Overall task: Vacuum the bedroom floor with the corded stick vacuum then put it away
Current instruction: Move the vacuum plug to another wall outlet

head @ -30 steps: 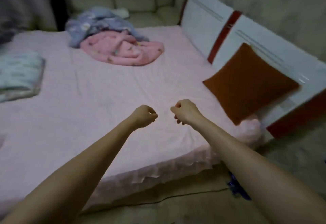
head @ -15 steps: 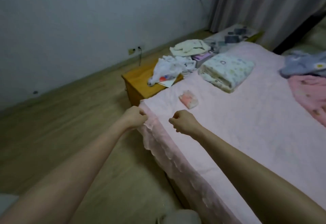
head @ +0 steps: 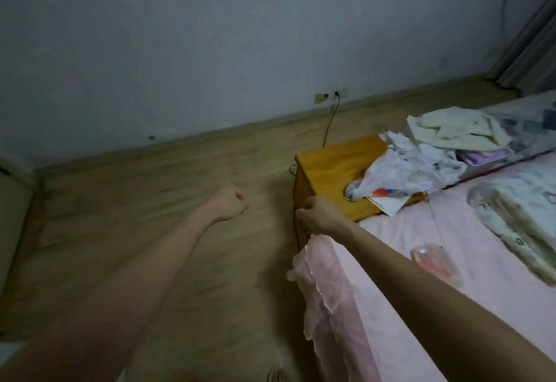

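Both arms are reaching forward with each hand curled into a fist holding nothing: left hand (head: 230, 202) hovering over bare floor (head: 126, 231) left of the orange nightstand (head: 331, 167), right hand (head: 316, 214) hanging at the nightstand's near front corner, just above the pink bed (head: 451, 261) corner. The stick vacuum is not showing anywhere, so its direction and long axis cannot be told; only a dark cord (head: 330, 122) is running from the wall outlet (head: 337, 94) down behind the nightstand, nearer the right hand. Open floor is lying left of the nightstand toward the wall, with bed edge and nightstand crowding the right.
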Demonstrator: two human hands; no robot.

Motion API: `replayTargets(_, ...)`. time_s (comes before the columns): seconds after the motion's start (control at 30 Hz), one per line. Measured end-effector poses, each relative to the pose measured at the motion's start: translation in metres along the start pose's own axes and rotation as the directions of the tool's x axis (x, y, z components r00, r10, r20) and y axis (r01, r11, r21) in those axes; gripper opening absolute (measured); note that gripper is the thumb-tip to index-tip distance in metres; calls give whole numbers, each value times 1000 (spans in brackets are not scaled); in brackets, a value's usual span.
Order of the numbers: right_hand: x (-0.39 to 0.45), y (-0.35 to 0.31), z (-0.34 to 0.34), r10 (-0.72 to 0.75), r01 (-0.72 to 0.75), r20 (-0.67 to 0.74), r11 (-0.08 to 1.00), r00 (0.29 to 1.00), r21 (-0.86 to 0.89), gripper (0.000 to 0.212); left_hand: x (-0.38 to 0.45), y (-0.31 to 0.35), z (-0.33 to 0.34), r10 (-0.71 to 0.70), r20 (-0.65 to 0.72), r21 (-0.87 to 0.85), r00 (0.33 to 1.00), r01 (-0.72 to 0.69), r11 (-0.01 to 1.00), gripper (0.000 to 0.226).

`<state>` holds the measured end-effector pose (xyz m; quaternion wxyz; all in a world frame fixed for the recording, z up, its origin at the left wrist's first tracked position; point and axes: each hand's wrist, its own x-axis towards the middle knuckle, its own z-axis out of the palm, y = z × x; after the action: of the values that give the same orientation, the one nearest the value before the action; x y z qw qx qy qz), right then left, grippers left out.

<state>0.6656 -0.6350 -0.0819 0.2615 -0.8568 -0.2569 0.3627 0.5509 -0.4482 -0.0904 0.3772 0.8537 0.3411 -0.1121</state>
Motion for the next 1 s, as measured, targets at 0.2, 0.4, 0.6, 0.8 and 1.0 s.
replayTargets(0.2, 137, -58, -27, 12, -8, 64, 997, 998, -73, 26, 121, -26, -72, -53, -15, -7, 998, 53, 999, 25)
replayTargets(0.4, 306, -120, -59, 100, -97, 8, 984, 995, -147, 19, 288, -37, -165, -33, 41, 87, 999, 29, 996, 35)
replayTargets(0.6, 430, -163, -122, 211, -218, -83, 972, 974, -89, 33, 452, 19, -250, 70, 140, 202, 988, -98, 974, 17)
replayTargets(0.8, 555, -152, -209, 300, -302, -146, 953, 943, 10, 23, 611, 107, -261, 165, 287, 281, 944, -247, 927, 13)
replayTargets(1.0, 707, -134, -306, 403, -367, -177, 908, 898, 202, 38, 780, 188, -268, 226, 376, 395, 899, -376, 838, 13)
